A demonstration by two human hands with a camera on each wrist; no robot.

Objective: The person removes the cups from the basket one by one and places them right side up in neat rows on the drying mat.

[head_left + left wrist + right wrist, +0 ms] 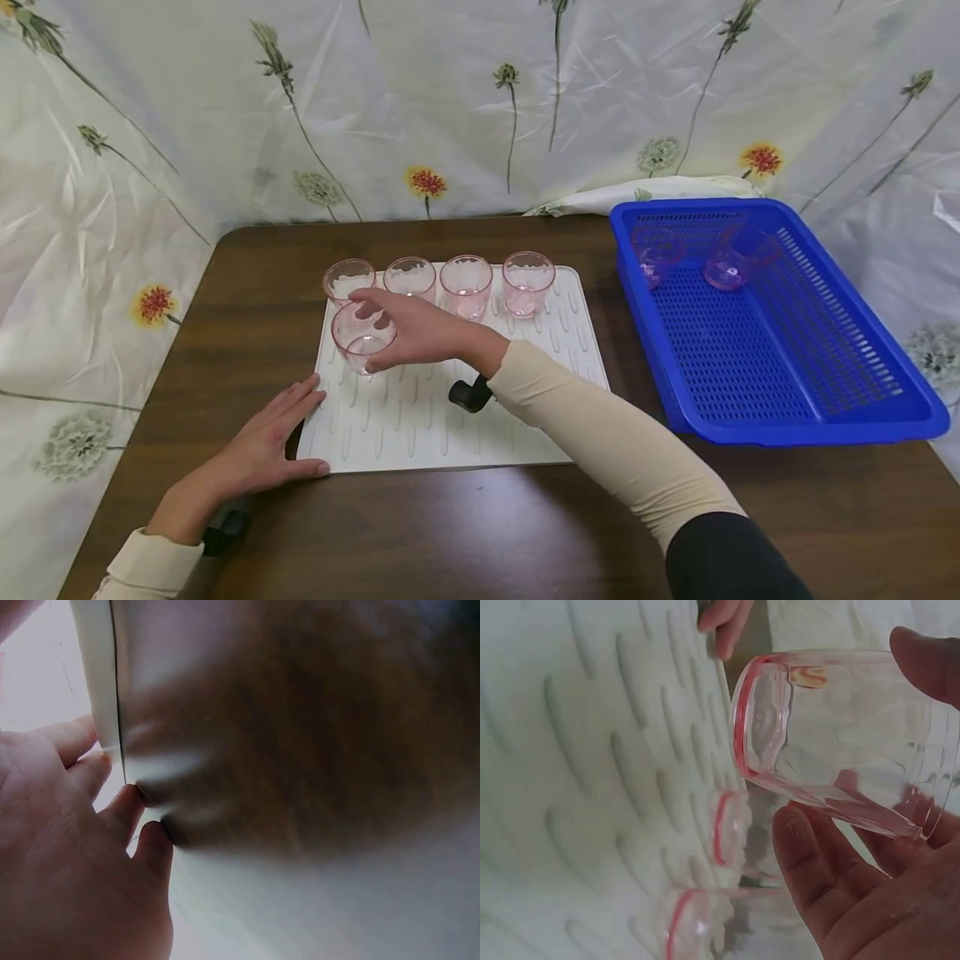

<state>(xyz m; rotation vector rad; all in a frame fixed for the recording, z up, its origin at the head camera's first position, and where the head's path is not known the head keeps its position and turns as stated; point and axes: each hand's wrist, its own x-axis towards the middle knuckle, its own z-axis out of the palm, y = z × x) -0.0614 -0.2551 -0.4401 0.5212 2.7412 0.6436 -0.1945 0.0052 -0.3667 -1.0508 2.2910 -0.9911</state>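
A clear pink-tinted glass (364,343) is held by its sides between the thumb and fingers of my right hand (420,332). In the right wrist view the held glass (840,742) hangs upright, its base a little above the white mat (450,417). Four-in-a-row style, several more pink glasses (467,292) stand along the mat's back edge, the leftmost partly behind my right fingers. My left hand (262,442) rests at the mat's left edge with fingers spread. In the left wrist view, the left fingers (154,847) touch the mat's rim.
A blue plastic basket (765,350) stands on the right of the brown wooden table (450,533), with two pink glasses (727,265) inside near its back. Flower-patterned sheeting (450,108) hangs behind and beside the table.
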